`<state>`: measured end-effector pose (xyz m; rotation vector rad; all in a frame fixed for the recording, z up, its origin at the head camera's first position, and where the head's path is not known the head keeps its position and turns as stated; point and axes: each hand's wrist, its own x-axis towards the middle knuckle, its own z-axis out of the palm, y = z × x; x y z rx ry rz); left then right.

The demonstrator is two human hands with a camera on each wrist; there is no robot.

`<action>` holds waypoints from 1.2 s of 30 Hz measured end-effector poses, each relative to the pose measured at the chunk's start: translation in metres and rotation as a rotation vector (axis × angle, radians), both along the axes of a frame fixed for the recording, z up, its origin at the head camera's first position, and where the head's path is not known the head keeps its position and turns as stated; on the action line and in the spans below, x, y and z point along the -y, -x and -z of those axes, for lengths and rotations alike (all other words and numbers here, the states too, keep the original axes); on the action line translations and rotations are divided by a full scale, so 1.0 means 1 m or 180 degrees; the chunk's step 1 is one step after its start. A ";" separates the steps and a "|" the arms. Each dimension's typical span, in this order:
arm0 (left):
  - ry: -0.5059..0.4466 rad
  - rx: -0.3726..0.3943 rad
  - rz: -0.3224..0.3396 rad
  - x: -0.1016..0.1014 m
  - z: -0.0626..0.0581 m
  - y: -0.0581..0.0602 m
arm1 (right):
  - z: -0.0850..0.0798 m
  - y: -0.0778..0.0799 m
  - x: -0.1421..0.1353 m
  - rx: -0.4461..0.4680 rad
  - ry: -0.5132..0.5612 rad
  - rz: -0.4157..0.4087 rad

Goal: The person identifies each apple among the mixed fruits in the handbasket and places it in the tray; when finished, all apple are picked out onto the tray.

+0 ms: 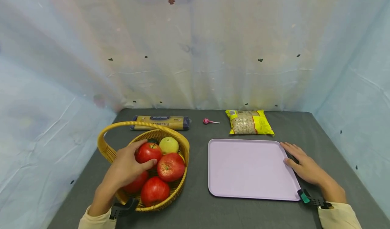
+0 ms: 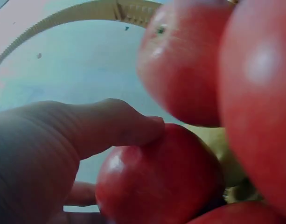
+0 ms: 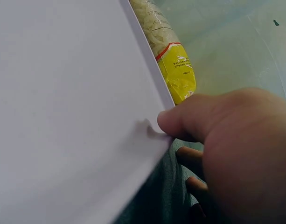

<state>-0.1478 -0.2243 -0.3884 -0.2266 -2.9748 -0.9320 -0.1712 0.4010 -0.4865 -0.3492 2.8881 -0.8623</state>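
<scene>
In the head view my left hand (image 1: 126,164) reaches over the rim of a yellow woven basket (image 1: 182,144) and grips a red apple (image 1: 149,152) between thumb and fingers. The left wrist view shows the thumb pressed on that apple (image 2: 156,177), other red apples close around it. More red apples, such as one at the front (image 1: 154,191), and a yellow-green fruit (image 1: 169,145) lie in the basket. My right hand (image 1: 304,164) rests at the right edge of a pale lilac tray (image 1: 253,168), thumb touching the rim (image 3: 156,84), fingers extended outside it.
Behind the basket lies a spaghetti packet (image 1: 163,122). A pink lollipop (image 1: 206,121) sits at the back middle, and a yellow, partly see-through food bag (image 1: 250,122) lies behind the tray. Pale curtains (image 1: 195,53) enclose the grey table (image 1: 198,208) at the back and sides.
</scene>
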 end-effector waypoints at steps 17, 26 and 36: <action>-0.1056 -0.0968 0.1188 -0.022 -0.052 -0.051 | 0.001 -0.001 -0.003 -0.0043 0.0001 0.0003; -0.1176 -0.0971 0.2125 -0.085 -0.075 -0.046 | 0.004 -0.004 -0.001 -0.0060 0.0093 -0.0015; -0.1297 -0.1127 0.2867 -0.149 -0.101 -0.032 | 0.002 -0.002 0.000 -0.0050 0.0065 -0.0005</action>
